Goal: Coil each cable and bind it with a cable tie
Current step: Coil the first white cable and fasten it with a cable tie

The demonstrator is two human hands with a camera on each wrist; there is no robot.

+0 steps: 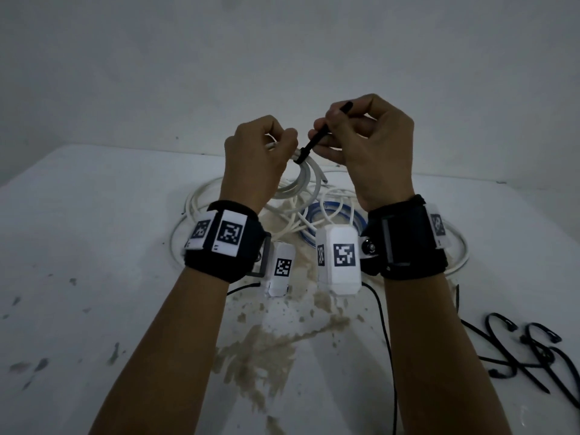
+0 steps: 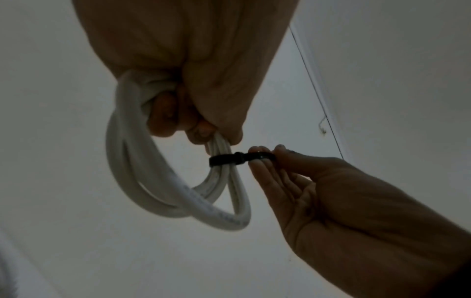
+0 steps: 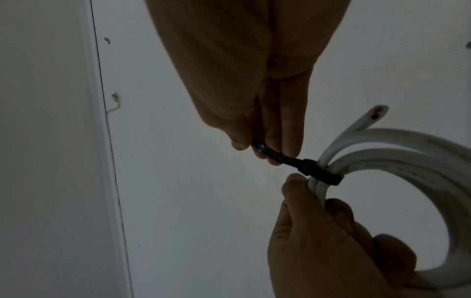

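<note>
**Plastics over a worn matt top**

The cable (image 3: 397, 139) in the left hand (image 1: 255, 158) looks smooth, white, faintly glossy plastic. The tie (image 3: 320, 173) pinched by the right hand (image 1: 373, 152) is black plastic with slight sheen. Below the wrists, the table (image 1: 94, 277) is matt white, chipped and stained.

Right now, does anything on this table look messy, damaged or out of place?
Yes. The white table has a brownish patch of splatter or worn paint running between the forearms, plus dark flecks on its left side. The uncoiled cables lie tangled beyond the wrists. The white coil and black cable tie look fine.
</note>
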